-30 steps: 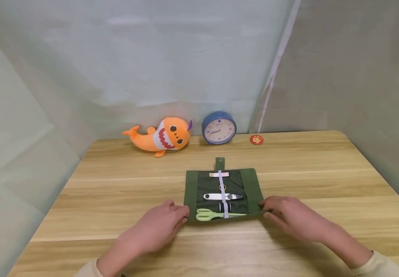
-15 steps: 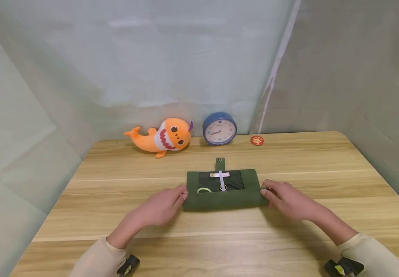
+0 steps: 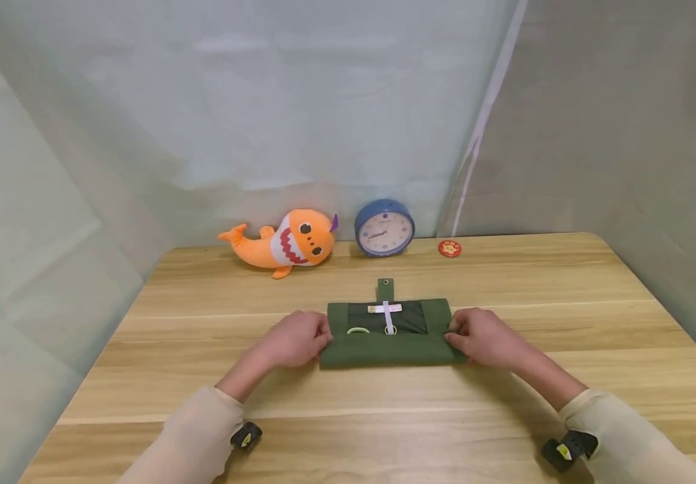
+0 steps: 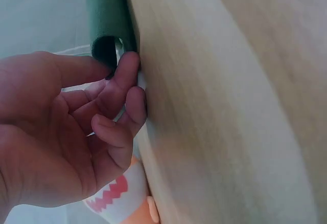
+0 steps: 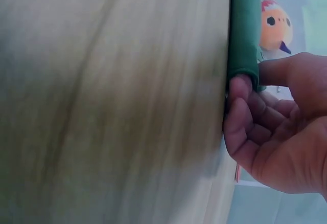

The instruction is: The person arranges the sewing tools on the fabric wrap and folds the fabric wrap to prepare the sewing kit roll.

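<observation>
A dark green fabric sewing kit point(image 3: 393, 351) lies on the table with its near edge folded over toward the back. My left hand point(image 3: 298, 339) pinches the fold's left end between thumb and index finger, the other fingers loosely curled. At the right end, my right hand point(image 3: 486, 338) pinches the fold; in the right wrist view its index fingertip sits inside the rolled end of the cloth point(image 5: 244, 35). Above the fold show a pale elastic strap point(image 3: 388, 318), a small white label strip point(image 3: 375, 309) and part of a light green scissors handle point(image 3: 358, 330). The fold hides the rest.
A snap tab point(image 3: 385, 290) sticks out from the kit's far edge. Along the back of the wooden table point(image 3: 203, 376) are an orange shark plush point(image 3: 290, 242), a blue alarm clock point(image 3: 384, 228) and a round red badge point(image 3: 449, 249). Cloth hangs behind.
Both hands have lifted the kit's near edge and folded it away from me, covering the white cutter, thread spool and most of the scissors. In the last half second the fold has settled flatter.
</observation>
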A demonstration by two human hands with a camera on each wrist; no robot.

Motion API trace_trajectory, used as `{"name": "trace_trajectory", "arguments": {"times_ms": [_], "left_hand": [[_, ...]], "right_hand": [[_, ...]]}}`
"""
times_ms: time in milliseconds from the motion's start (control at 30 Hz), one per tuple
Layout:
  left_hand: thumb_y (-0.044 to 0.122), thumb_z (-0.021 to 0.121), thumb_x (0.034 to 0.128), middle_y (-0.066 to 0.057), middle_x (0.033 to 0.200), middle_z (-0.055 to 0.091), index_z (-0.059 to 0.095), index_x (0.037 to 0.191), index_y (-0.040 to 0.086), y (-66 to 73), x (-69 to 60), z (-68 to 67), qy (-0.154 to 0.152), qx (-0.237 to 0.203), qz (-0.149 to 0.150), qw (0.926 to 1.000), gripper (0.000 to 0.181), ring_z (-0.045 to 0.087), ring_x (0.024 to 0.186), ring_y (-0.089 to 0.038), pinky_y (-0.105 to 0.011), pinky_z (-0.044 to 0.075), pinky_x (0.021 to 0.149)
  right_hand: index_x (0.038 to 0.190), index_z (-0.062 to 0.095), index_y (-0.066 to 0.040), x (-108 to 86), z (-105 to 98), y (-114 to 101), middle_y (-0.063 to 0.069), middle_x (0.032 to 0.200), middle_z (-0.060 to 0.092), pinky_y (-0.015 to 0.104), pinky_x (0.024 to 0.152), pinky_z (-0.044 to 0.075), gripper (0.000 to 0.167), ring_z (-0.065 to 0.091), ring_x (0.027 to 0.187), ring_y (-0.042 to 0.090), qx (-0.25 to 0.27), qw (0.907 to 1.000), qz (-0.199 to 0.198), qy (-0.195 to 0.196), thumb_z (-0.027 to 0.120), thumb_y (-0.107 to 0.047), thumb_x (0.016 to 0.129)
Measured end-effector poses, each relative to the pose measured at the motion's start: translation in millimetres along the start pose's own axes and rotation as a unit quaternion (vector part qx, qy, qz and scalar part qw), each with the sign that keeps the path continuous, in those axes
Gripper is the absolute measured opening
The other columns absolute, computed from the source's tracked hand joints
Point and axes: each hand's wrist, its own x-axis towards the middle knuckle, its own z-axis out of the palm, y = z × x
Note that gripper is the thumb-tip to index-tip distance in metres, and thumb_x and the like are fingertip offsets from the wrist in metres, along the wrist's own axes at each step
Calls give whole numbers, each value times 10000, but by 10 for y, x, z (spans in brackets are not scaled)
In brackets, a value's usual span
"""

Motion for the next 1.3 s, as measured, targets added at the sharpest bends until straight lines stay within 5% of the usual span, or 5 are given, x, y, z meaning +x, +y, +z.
{"name": "trace_trajectory", "arguments": {"times_ms": [300,833,1000,1133,1300], "left_hand": [[158,706,1002,25,740,588,598,823,140,62,17,37,124,527,-11,9985,209,545,671,-152,-310,444,651],[-30,726,916,-42,981,744,800,919,84,135,17,125,659,1003,694,9903,136,696,954,-243,-457,593,877],[-64,615,960,-110,1194,764,811,1092,20,110,-148,76,348,1215,1068,9862,252,688,1137,-328,-497,565,992],[39,595,986,-118,1424,668,739,1289,16,89,-272,36,-128,1087,906,9899,335,600,1255,-344,-510,530,1030],[212,705,926,-70,1548,574,660,1412,63,64,-338,56,-343,992,641,9924,511,533,1315,-298,-494,521,1009]], "right_hand": [[1010,589,-99,21,43,-22,5,717,585,314,589,422,189,516,614,144,-565,9974,28,452,762,-126,939],[913,805,-121,-10,64,79,-47,919,723,408,812,589,63,695,869,149,-1620,9665,-1721,1005,802,-58,906],[1067,812,-120,-142,-8,55,7,1075,777,465,878,600,194,751,1013,231,-1976,9630,-1697,696,757,-281,974],[1221,770,-103,-243,-41,48,72,1267,755,523,953,585,437,726,1174,315,-2304,9593,-1570,436,770,-438,941],[1282,734,-84,-288,-18,50,95,1308,735,521,924,598,470,722,1179,332,-2590,9498,-1709,390,831,-296,874]]}}
